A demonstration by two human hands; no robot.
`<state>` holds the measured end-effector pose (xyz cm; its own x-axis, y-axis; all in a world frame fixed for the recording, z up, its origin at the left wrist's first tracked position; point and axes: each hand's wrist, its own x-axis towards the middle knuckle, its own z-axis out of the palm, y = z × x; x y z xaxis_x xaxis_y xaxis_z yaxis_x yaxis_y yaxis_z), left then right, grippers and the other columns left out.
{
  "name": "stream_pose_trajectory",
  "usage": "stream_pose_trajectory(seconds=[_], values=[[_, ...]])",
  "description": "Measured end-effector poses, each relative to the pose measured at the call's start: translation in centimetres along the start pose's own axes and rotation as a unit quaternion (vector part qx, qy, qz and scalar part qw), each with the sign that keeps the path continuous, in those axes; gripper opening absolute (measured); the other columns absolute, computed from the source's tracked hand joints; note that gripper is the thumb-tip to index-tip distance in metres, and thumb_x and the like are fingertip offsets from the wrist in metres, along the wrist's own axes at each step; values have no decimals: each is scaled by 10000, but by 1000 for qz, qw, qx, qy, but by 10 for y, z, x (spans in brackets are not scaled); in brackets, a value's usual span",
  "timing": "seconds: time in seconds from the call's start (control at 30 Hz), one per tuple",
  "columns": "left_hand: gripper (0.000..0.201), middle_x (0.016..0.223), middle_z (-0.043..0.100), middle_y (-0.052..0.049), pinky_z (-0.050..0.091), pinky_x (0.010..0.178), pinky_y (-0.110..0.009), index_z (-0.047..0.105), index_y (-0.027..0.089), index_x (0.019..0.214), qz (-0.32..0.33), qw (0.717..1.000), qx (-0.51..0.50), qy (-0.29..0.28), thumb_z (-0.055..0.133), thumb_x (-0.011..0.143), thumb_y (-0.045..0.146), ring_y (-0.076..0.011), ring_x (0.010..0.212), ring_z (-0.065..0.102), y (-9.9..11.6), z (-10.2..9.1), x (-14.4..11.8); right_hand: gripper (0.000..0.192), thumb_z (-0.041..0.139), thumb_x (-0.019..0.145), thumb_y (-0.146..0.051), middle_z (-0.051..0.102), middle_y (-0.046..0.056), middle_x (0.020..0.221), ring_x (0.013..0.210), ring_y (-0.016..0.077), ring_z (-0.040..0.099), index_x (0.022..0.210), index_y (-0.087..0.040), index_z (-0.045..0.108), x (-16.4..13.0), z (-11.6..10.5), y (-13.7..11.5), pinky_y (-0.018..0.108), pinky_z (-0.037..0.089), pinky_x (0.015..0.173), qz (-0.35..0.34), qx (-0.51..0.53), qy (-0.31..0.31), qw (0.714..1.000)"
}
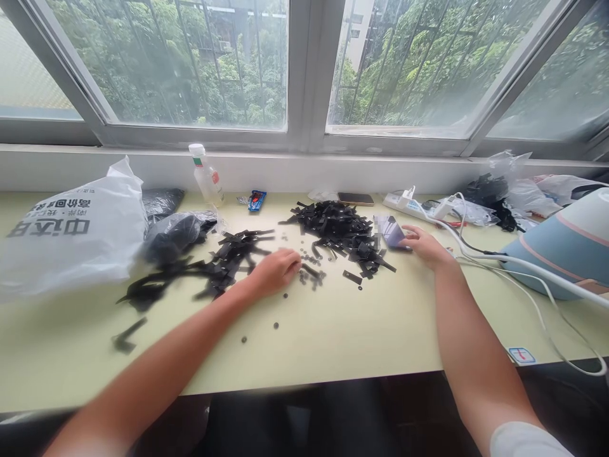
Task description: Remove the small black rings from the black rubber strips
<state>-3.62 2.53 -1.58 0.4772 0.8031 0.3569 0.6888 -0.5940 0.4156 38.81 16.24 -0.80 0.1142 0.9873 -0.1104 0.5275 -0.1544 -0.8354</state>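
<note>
Fingers of the left hand curl down together onto the table, their tips pressed among the small dark round pieces scattered just ahead of them; whether one is already pinched cannot be told from this angle. The right hand lies flat with its fingers close together, the tips touching a small pale purple packet at the near edge of the larger heap.

Judging from the spread, the sorting in hand would go best if the person rolled one round piece at a time out from under the straps with the fingertips, rather than raking, since several have already strayed toward the near side of the left wrist.

Counts: two heaps of black strap pieces, one between the two hands and beyond the fingertips, one outward of the left knuckles. Loose round pieces near the left fingertips number perhaps a dozen, and three more lie apart, back toward the forearm. One clear bottle stands far beyond the left fingers, one white printed bag well outward of them, one phone and one power strip beyond the right fingertips
</note>
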Motion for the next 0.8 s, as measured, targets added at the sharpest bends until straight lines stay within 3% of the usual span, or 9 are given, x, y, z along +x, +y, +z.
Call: stream_pose_trajectory(seconds=[0.23, 0.8], values=[[233, 892, 624, -77, 442, 727, -321, 581, 182, 898, -1, 1000, 0, -1, 393, 1012, 259, -192, 822, 552, 0, 0, 0, 650, 714, 689, -286, 681, 77, 1056, 1074, 275, 621, 1325, -255, 581, -1, 0, -2, 368, 441, 939, 7, -5, 2, 1000], [233, 871, 623, -74, 446, 724, -325, 575, 186, 890, -10, 1000, -7, -7, 394, 1010, 270, -197, 819, 554, 0, -1, 1, 634, 694, 699, -278, 681, 76, 1062, 1008, 252, 630, 1323, -240, 584, -2, 2, -4, 330, 473, 861, 0, 4, 16, 1000]])
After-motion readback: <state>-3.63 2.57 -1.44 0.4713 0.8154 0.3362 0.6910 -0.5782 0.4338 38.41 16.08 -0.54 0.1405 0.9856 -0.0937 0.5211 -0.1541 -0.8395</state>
